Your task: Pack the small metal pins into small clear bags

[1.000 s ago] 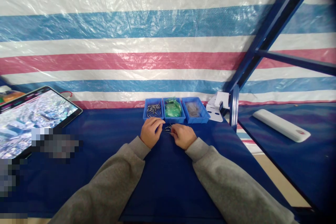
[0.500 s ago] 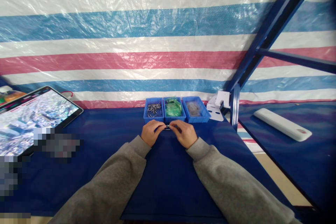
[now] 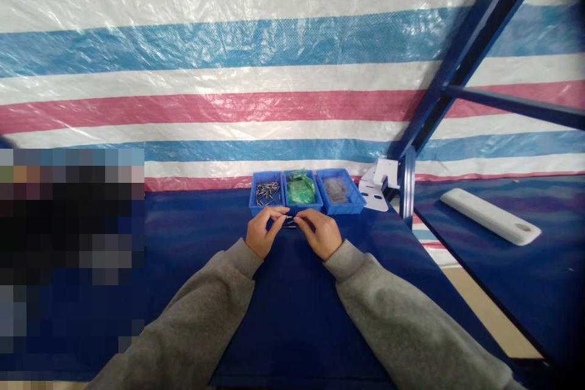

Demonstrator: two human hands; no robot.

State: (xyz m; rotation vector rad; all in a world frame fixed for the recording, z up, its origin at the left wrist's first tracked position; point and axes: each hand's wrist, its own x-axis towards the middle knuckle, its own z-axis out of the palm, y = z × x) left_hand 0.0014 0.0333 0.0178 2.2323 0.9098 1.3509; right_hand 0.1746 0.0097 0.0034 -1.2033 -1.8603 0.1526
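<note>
My right hand (image 3: pixel 322 234) pinches a small, thin metal piece (image 3: pixel 289 218) between thumb and forefinger; its exact kind is too small to make out. Facing it from the left, my left hand (image 3: pixel 264 231) has thumb and forefinger a little apart, the thumb tip close to the left end of that piece. Another thin dark metal piece (image 3: pixel 289 226) lies on the blue table just below the fingertips. Right behind my hands stands a blue bin (image 3: pixel 252 200) with many slim metal pieces (image 3: pixel 269 191) in it.
A second blue bin (image 3: pixel 305 207) contains green plastic bags (image 3: pixel 300 187), and a third bin (image 3: pixel 348 208) holds clear plastic bags (image 3: pixel 335 190). White cut-out sheets (image 3: pixel 375 195) lean near the blue frame post (image 3: pixel 406 189). A long white case (image 3: pixel 491 216) lies on the right-hand table. The left side is blurred out.
My left thumb and forefinger have parted slightly from the pinch at the metal piece. My right hand stays almost in place. The screen at the left is now hidden by blurring.
</note>
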